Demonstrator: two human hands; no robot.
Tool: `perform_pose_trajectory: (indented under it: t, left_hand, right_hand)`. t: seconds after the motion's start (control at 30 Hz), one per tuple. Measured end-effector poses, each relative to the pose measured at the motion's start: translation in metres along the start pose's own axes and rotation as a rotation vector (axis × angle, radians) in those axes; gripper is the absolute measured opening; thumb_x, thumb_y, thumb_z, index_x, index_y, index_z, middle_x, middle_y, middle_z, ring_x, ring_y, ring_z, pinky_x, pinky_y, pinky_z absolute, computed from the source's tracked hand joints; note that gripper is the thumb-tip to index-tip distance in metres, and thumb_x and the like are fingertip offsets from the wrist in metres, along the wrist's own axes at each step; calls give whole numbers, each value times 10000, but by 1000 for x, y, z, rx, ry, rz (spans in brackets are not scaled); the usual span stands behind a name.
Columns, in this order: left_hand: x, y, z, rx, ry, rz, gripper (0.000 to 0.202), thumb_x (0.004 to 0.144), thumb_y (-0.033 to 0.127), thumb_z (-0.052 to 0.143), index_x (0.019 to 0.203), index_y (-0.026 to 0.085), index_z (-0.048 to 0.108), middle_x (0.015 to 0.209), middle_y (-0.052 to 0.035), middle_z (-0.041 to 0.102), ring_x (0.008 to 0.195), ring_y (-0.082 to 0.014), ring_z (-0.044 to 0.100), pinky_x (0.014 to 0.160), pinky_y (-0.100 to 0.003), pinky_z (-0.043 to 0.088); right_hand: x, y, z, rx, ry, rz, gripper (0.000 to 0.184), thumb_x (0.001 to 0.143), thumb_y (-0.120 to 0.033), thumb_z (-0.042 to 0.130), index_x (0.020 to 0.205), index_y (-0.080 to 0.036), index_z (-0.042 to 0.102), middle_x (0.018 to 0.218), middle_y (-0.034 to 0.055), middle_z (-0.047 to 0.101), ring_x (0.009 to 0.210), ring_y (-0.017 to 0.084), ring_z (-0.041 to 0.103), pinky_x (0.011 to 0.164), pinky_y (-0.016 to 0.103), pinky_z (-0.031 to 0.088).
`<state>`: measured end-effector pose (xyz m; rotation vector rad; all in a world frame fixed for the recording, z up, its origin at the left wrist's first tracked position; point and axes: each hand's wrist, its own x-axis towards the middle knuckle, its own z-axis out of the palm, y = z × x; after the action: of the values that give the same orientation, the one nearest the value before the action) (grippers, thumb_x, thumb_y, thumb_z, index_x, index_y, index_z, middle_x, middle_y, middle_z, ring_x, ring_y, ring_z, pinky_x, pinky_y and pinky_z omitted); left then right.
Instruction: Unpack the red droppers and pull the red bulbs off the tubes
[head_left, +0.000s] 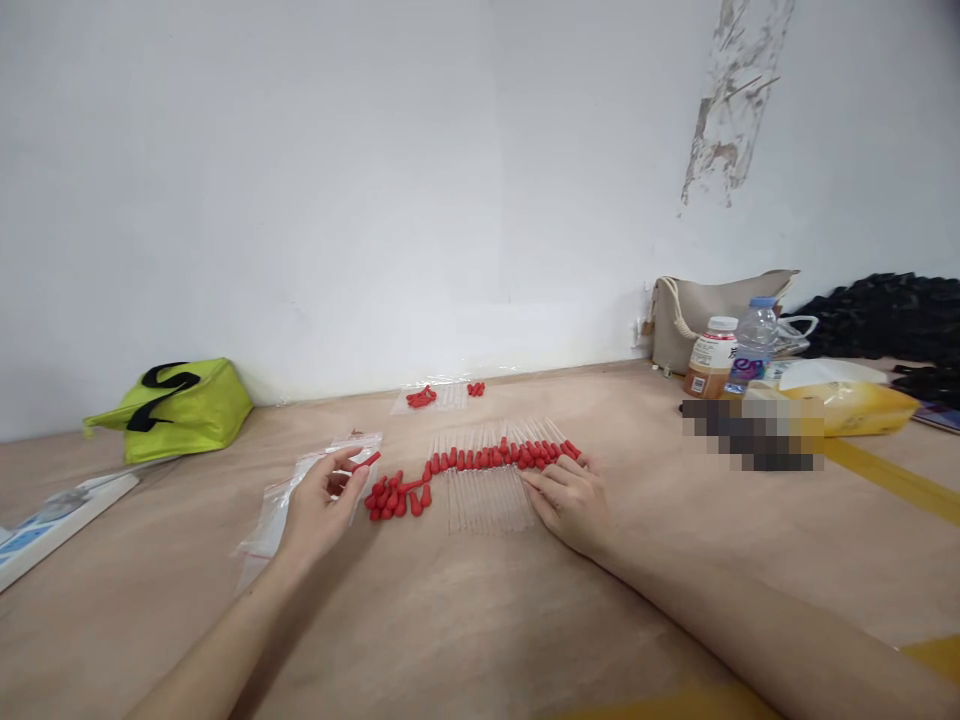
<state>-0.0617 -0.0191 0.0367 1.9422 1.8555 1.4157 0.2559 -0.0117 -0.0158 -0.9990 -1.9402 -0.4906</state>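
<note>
On the tan wooden counter [465, 620], left hand [319, 510] pinches a small red rubber bulb [369, 460] beside a clear plastic bag [277, 505], while right hand [571, 500], half-open and grasping nothing, rests fingertips on the row of red-capped glass droppers [487, 480].

The wooden surface [450, 620] bears a row of red-capped droppers [495, 462]; loose red caps [394, 497] lie just left of it, bottles [711, 365] far right.

We work at a makeshift piecework room rather than a lab: a bare plywood surface [465, 600] against a white wall [375, 180] with peeling paint [731, 100], red-capped glass droppers [495, 470] and zip bags [274, 510] laid out, a lime-green bag [176, 405], beige tote [705, 310] and drink bottles [711, 358] alongside.
</note>
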Motion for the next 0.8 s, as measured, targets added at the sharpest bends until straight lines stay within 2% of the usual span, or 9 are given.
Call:
perform_pose_trajectory:
  t: [0.23, 0.33, 0.43, 0.53, 0.67, 0.8]
  left_hand:
    - [4, -11, 4, 8, 26, -49, 426, 665, 515, 562, 930, 181, 554, 782, -21, 594, 616, -130, 514, 514, -228, 409]
    - [7, -16, 8, 30, 12, -78, 410, 654, 531, 572, 866, 180, 551, 770, -21, 602, 626, -138, 530, 527, -235, 409]
    - [8, -18, 13, 49, -27, -75, 393, 666, 531, 564, 851, 184, 555, 778, -17, 615, 625, -138, 532, 544, -238, 406]
    - [7, -16, 16, 77, -65, -45, 361, 680, 517, 556, 840, 194, 565, 794, -9, 621, 610, -128, 509, 545, -230, 396]
    - [2, -8, 17, 185, -85, -9, 320, 692, 515, 541, 792, 214, 584, 781, 12, 617, 603, -129, 490, 530, -226, 377]
    - [1, -6, 17, 277, -108, -29, 318, 680, 525, 542, 755, 221, 590, 728, 19, 611, 594, -142, 501, 519, -230, 367]
  right_hand:
    - [4, -1, 5, -29, -64, -13, 187, 820, -251, 486, 730, -222, 648, 590, -1, 591, 640, 119, 443, 693, 315, 217]
    - [5, -3, 3, 10, -148, -22, 184, 795, -350, 519, 772, -218, 646, 634, 4, 605, 664, 127, 450, 716, 322, 224]
    - [6, -4, 0, 52, -220, -41, 288, 750, -476, 545, 831, -217, 642, 686, 12, 609, 705, 141, 461, 749, 337, 234]
    - [7, -5, -1, 70, -274, -46, 342, 729, -527, 544, 852, -221, 639, 705, 16, 601, 730, 152, 462, 766, 353, 238]
    - [7, -6, -2, 64, -278, -47, 347, 732, -527, 542, 855, -219, 641, 717, 24, 596, 743, 159, 467, 770, 359, 246]
    - [7, -5, -3, 74, -254, -50, 356, 728, -529, 547, 878, -220, 641, 719, 24, 598, 734, 157, 470, 769, 356, 254]
